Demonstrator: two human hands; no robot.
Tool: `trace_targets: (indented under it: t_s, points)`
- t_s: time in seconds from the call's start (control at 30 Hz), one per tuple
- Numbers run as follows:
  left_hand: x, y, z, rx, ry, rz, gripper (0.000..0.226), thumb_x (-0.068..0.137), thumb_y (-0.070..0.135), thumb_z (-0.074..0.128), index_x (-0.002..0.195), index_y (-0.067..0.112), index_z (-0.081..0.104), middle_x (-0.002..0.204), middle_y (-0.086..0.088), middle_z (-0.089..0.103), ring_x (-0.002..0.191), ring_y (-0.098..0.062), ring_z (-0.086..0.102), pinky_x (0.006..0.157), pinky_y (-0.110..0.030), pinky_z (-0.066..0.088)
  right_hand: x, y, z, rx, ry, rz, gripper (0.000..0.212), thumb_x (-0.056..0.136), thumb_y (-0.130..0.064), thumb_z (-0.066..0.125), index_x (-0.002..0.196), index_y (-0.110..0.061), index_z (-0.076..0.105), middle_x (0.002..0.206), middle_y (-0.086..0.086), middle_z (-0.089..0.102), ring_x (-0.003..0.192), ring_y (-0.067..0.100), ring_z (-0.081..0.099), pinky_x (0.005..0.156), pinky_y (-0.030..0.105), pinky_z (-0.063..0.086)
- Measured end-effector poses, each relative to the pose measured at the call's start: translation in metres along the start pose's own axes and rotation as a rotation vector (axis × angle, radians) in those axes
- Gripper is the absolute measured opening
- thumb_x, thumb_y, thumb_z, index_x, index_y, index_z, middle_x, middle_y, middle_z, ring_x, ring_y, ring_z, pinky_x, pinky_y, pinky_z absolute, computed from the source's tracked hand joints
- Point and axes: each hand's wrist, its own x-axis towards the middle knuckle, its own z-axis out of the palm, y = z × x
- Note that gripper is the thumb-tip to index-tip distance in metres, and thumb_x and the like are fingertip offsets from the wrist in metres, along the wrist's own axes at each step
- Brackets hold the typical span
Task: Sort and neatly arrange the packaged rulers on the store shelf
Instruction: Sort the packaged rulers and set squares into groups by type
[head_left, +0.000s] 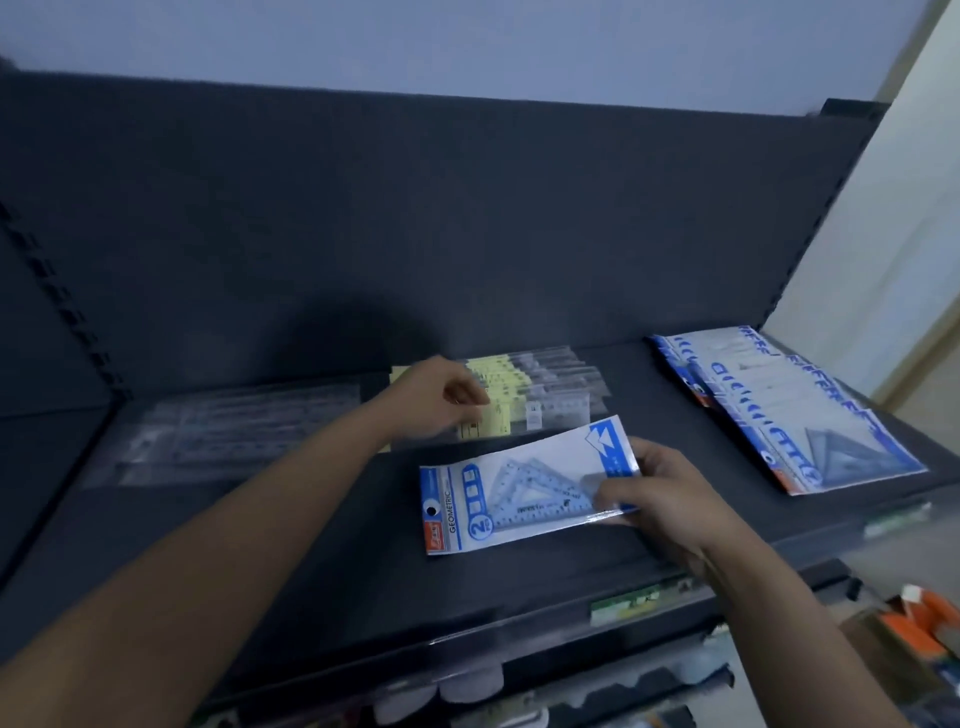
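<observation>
Right grip (660, 499) pinched geometric set pack (493, 504) by one end near shelf (311, 545) front edge — could slip off; left grip (441, 397) over yellow-label packs (498, 379), hold unclear.

Glossy plastic geometric set pack (524, 488), clear shiny ruler sleeves (234, 436), yellow paper inserts (496, 387), matt dark shelf (311, 545)

Right hand (670, 499) grips blue packet (514, 493); left hand (441, 397) on yellow packets (498, 384).
</observation>
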Motion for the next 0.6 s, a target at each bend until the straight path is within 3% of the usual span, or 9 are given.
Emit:
trace_targets:
  t_s: [0.1, 0.2, 0.33, 0.43, 0.53, 0.6]
  points:
    - [0.019, 0.006, 0.014, -0.007, 0.019, -0.025, 0.009, 0.082, 0.005, 0.074, 0.091, 0.006, 0.072, 0.095, -0.008, 0.072, 0.079, -0.008, 0.062, 0.074, -0.016, 0.049, 0.008, 0.001, -0.013, 0.012, 0.006, 0.000, 0.026, 0.074, 0.014, 0.061, 0.088, -0.005, 0.071, 0.090, 0.015, 0.073, 0.077, 0.024, 0.068, 0.064, 0.031, 0.056]
    - [0.034, 0.010, 0.026, 0.000, 0.028, -0.044, 0.008, 0.081, 0.005, 0.074, 0.087, 0.010, 0.071, 0.093, -0.011, 0.072, 0.085, -0.015, 0.065, 0.081, -0.028, 0.053, 0.013, 0.004, -0.022, 0.004, 0.003, 0.000, 0.025, 0.075, 0.013, 0.061, 0.089, -0.005, 0.071, 0.090, 0.014, 0.074, 0.079, 0.025, 0.070, 0.067, 0.033, 0.056]
    - [0.045, 0.010, 0.030, 0.054, 0.024, 0.003, 0.016, 0.081, 0.005, 0.074, 0.095, 0.010, 0.070, 0.095, -0.004, 0.068, 0.086, -0.013, 0.060, 0.073, -0.017, 0.047, 0.017, 0.000, -0.036, -0.008, -0.042, -0.008, 0.026, 0.079, 0.012, 0.061, 0.100, -0.002, 0.068, 0.098, 0.015, 0.073, 0.090, 0.030, 0.070, 0.075, 0.036, 0.056]
    - [0.053, 0.023, 0.030, 0.029, -0.012, 0.043, 0.015, 0.086, 0.005, 0.066, 0.097, 0.014, 0.071, 0.096, 0.003, 0.067, 0.088, -0.013, 0.060, 0.075, -0.021, 0.047, 0.023, -0.008, -0.048, 0.028, -0.038, -0.027, 0.028, 0.077, 0.016, 0.059, 0.099, -0.001, 0.067, 0.097, 0.017, 0.073, 0.087, 0.029, 0.070, 0.072, 0.034, 0.058]
    - [0.060, 0.056, 0.036, -0.132, -0.186, 0.049, 0.010, 0.090, 0.026, 0.064, 0.094, 0.023, 0.072, 0.094, 0.006, 0.071, 0.087, -0.004, 0.064, 0.079, -0.025, 0.049, 0.028, -0.017, -0.066, 0.042, -0.032, -0.046, 0.030, 0.078, 0.017, 0.058, 0.098, -0.003, 0.067, 0.092, 0.013, 0.074, 0.078, 0.023, 0.071, 0.063, 0.026, 0.057]
    - [0.067, 0.076, 0.047, -0.084, -0.298, 0.057, 0.021, 0.086, 0.046, 0.065, 0.096, 0.029, 0.070, 0.094, 0.014, 0.071, 0.085, 0.002, 0.064, 0.081, -0.025, 0.049, 0.030, -0.021, -0.085, 0.024, -0.010, -0.075, 0.031, 0.078, 0.016, 0.058, 0.097, -0.005, 0.068, 0.090, 0.012, 0.074, 0.077, 0.023, 0.070, 0.062, 0.025, 0.056]
